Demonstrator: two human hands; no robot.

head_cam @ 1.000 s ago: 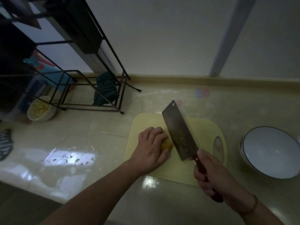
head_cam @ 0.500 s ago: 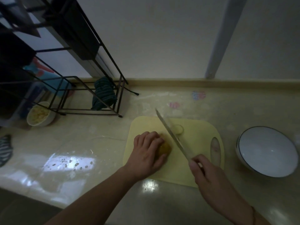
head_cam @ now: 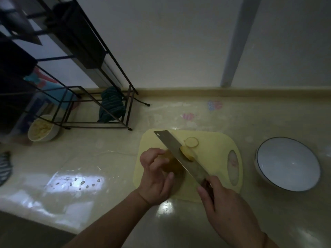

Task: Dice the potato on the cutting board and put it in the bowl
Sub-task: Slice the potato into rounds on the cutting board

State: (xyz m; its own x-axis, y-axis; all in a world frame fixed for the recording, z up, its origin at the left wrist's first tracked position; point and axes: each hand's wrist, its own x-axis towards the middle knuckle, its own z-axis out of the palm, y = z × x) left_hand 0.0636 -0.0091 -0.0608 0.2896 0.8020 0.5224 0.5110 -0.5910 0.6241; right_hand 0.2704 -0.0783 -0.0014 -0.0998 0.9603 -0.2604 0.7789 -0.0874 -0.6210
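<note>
The slicing stage is only just under way. The left hand (head_cam: 157, 173) curls over the yellowish, rounded potato (head_cam: 172, 162), pinning it to the pale yellow plastic cutting board (head_cam: 215, 145). The right hand (head_cam: 220, 203) grips the dark handle of the broad steel cleaver (head_cam: 180, 155), whose blade stands down through the potato just right of the left fingertips. On the far side of the blade a freshly parted slice (head_cam: 187, 153) leans against the steel, and a thinner round slice (head_cam: 192, 141) lies flat on the board just beyond it.

By my reading, two slices are off and most of the potato is uncut. The light is dim, so I cannot tell whether the edge has reached the board. No dice show on the board. The white round bowl with a dark rim (head_cam: 288, 164), well to the right of the right hand, holds nothing. Left to do: finish slicing, cut strips, cross-cut to cubes, then move them over.
</note>
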